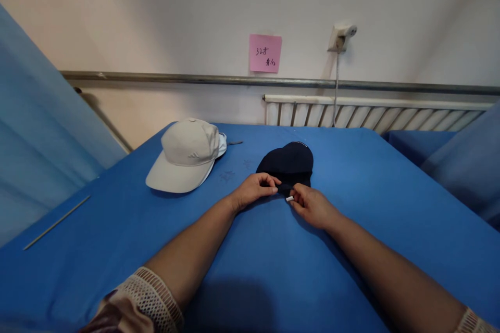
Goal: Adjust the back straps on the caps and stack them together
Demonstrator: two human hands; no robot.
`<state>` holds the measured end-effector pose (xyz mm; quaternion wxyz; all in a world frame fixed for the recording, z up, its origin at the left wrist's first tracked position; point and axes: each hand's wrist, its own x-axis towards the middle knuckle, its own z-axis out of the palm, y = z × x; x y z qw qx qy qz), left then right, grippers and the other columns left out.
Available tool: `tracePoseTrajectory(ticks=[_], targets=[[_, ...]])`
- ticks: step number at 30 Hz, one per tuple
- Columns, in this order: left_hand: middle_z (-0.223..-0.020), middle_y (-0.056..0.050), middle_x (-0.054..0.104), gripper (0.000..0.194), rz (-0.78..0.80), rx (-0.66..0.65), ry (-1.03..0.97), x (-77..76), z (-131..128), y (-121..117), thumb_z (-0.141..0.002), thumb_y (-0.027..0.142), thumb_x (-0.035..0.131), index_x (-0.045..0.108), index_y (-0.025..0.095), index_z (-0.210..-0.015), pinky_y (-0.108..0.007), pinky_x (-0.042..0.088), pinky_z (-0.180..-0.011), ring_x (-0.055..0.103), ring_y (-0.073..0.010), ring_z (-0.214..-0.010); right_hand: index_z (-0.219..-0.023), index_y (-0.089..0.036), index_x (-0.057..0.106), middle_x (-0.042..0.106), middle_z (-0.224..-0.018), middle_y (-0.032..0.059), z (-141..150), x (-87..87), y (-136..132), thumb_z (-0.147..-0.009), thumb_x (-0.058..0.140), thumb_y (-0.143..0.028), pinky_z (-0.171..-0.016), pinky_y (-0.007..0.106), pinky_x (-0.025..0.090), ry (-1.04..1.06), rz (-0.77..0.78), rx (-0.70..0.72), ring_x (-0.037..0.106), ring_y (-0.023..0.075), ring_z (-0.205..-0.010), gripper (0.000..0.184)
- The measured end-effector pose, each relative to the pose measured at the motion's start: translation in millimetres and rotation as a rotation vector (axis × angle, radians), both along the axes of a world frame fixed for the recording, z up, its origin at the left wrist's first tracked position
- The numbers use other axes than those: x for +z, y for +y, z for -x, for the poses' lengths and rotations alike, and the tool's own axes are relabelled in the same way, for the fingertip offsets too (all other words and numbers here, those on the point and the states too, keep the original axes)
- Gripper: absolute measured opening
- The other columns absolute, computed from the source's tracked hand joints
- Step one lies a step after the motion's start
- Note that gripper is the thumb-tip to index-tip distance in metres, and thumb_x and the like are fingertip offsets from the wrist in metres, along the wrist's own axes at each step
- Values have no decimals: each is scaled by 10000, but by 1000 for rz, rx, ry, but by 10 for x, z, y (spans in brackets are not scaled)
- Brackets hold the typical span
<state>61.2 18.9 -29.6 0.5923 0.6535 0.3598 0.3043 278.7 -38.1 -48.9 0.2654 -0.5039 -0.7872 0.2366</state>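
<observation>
A pink note (265,53) with black writing is stuck on the wall (175,21), just above a long metal pipe (195,80). To the right, a cord (337,67) hangs from a socket (334,37), past the white heater (390,102). A thin stick (57,222) lies near the blue curtain (35,130) at left.

Navy cap (289,162) is v. dk; other cap (187,140) off-wht w/ sm. gray striped logo. Tablecloth (351,182) solid blue, faint dk marks. Note (265,53) pink, blk writing. Curtain (35,119) lt blue. L sleeve (150,291) cream openwork, maroon bits.
</observation>
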Motion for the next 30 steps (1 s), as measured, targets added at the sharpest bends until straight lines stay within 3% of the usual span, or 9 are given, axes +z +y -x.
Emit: tracePoseTrajectory(ticks=[3,8,18,23,30], targets=[[-1098,-95,642,171,-4,-1,5,4,-6,-2,-698,252,745,625,135,-732,-321,442,-839,603,-174,-945,-871,-206,569,576,-808,15,-39,-19,22,-873,544,-245,-645,266,429,-30,-23,14,555,141,-705,46],[-1093,-95,648,170,1,0,-8,-14,-16,5,-696,248,746,624,135,-732,-326,442,-842,607,-168,-928,-1125,-235,585,562,-986,44,-60,-48,47,-851,575,-193,-738,290,463,-67,-53,92,581,155,-821,278],[-1081,-95,649,150,-1,8,-28,-45,-23,9,-700,228,742,633,131,-736,-322,435,-841,602,-158,-912,-884,-183,559,521,-933,47,15,33,43,-830,547,-177,-702,282,438,-218,-86,64,544,140,-751,55],[-1030,-96,658,173,-3,40,-39,-53,-48,-1,-681,228,755,624,121,-719,-320,434,-821,602,-158,-881,-1024,-177,543,542,-969,62,36,12,36,-830,552,-187,-750,289,449,-185,-81,52,568,160,-826,195],[-1012,-89,657,185,1,50,-46,-35,-50,-16,-676,233,764,623,120,-713,-295,440,-794,601,-150,-870,-1021,-178,577,530,-952,69,63,8,-15,-857,508,-197,-710,304,464,-159,-123,30,562,159,-775,178]])
